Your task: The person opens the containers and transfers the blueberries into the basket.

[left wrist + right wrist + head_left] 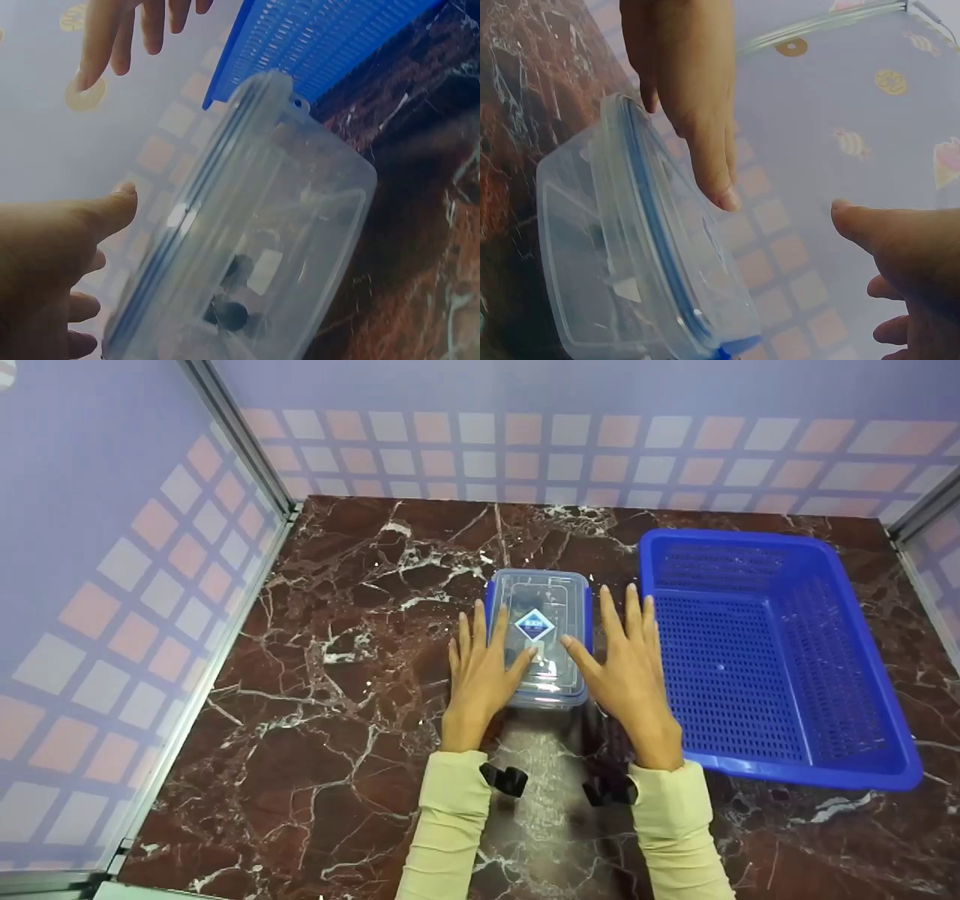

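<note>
Round the box (pixel 551 600), we've L hand (pixel 480 675) abt 8 o'clock, R hand (pixel 628 675) abt 4, fingers (pixel 634 615) spread wide, hovering clear.

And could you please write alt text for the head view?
A person's left hand and right hand flank a clear lidded container with a blue diamond label, on a dark red marbled table; a blue basket stands to the right.

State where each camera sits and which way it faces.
Head: on the head, facing forward and down at a lidded container and blue basket; left hand, right hand and sleeves show.
Left wrist: on that wrist, facing the container's side, basket beyond; both hands show.
Right wrist: on that wrist, facing the container's side and wall; both hands show.
Both wrist views share the container.
</note>
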Available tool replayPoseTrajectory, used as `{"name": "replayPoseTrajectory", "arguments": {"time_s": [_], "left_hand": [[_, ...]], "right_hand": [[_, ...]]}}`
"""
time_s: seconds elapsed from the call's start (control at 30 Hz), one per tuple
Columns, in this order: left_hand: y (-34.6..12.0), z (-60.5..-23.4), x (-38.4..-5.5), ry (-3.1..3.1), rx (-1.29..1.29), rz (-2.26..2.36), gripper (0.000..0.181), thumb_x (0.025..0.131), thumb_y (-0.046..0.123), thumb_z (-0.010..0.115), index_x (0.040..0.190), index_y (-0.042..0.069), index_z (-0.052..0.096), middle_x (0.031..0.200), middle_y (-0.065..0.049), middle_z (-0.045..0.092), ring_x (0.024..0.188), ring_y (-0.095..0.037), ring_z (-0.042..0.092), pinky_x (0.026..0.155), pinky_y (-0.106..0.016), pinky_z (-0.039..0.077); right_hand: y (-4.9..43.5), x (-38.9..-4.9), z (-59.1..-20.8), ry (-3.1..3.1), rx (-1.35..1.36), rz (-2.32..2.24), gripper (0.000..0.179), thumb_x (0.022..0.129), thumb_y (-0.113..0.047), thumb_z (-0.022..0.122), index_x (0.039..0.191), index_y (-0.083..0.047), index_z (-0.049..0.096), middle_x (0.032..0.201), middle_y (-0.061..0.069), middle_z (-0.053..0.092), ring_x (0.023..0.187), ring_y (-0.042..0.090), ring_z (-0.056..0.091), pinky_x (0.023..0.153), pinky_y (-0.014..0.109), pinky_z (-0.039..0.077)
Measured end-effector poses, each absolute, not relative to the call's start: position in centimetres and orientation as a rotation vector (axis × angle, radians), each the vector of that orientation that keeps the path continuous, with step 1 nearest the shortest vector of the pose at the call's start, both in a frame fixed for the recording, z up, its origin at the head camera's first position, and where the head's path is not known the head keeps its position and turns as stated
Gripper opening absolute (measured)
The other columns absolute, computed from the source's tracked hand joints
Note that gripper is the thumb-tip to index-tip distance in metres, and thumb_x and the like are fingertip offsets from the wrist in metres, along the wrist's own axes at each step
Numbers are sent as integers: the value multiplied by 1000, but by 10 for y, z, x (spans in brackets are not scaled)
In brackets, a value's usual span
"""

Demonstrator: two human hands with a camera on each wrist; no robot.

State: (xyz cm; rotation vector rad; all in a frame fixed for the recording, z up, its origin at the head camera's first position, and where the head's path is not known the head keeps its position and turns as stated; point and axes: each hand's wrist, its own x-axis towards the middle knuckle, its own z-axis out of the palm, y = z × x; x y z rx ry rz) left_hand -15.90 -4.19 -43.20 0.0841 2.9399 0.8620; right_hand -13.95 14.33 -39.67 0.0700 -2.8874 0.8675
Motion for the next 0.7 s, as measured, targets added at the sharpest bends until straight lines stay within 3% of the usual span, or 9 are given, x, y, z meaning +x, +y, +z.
{"name": "replayPoseTrajectory", "arguments": {"time_s": [0.33,0.7], "left_hand": [[-48,-440,-161,2938,68,906,76,96,52,45,154,13,17,161,-7,0,149,-28,1,118,-54,12],[-51,-445,-163,2971,99,968,71,98,47,43,151,4,23,160,-9,11,148,-27,12,118,-51,18]], "right_hand": [[130,-145,-412,-2915,84,960,78,94,-48,52,154,-13,16,161,17,3,147,37,-5,119,53,1],[124,-151,-438,-2960,24,1020,75,97,-49,46,154,-12,15,161,15,3,148,35,-5,119,53,1]]}}
